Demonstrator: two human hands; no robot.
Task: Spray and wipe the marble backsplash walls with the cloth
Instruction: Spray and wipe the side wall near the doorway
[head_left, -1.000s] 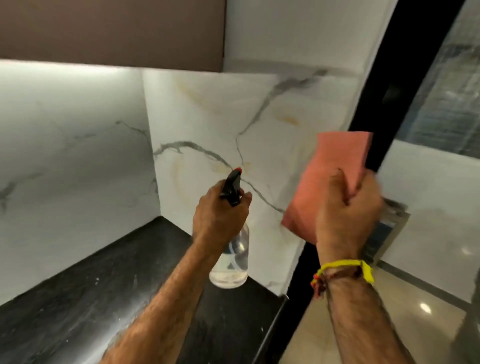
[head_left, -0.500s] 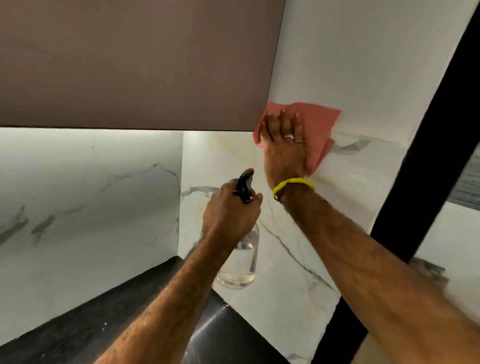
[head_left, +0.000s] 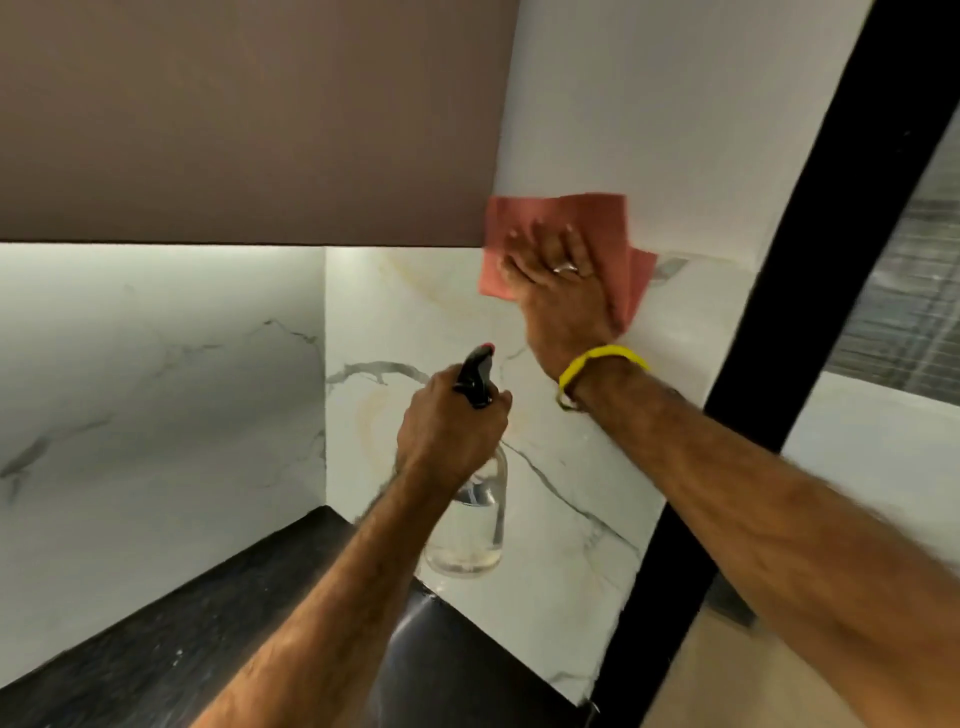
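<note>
A: Where is the cloth (head_left: 558, 218) right now?

B: Spread flat against the marble backsplash (head_left: 415, 322), high on the side wall, right at the seam where the marble meets the plain white wall (head_left: 649, 104) above; it is pinkish-red, and a folded corner sticks out to the right of the hand.

A: Which of the hands has it?

B: The right hand (head_left: 563, 291); its fingers are straight and spread, palm pressing the cloth onto the wall; a ring shows on one finger, and a yellow wristband (head_left: 602, 361) sits on the wrist.

A: And the spray bottle (head_left: 467, 525)?

B: In the left hand (head_left: 449, 431), lower down and to the left of the cloth; the fingers are curled round the neck just below the black trigger head (head_left: 475, 382); the nozzle, tipped red, points up toward the side wall; the body is clear, with a little clear liquid at the bottom; it hangs in the air, apart from the wall and above the desk.

A: What surrounds all that?

B: The backsplash makes a corner; white marble with grey veins on the back wall to the left and on the side wall straight ahead; a light glows along its top, under a brown upper cabinet (head_left: 249, 114); below lies the dark, speckled desk (head_left: 182, 634); to the right a black vertical frame (head_left: 769, 338) edges the side wall.
</note>
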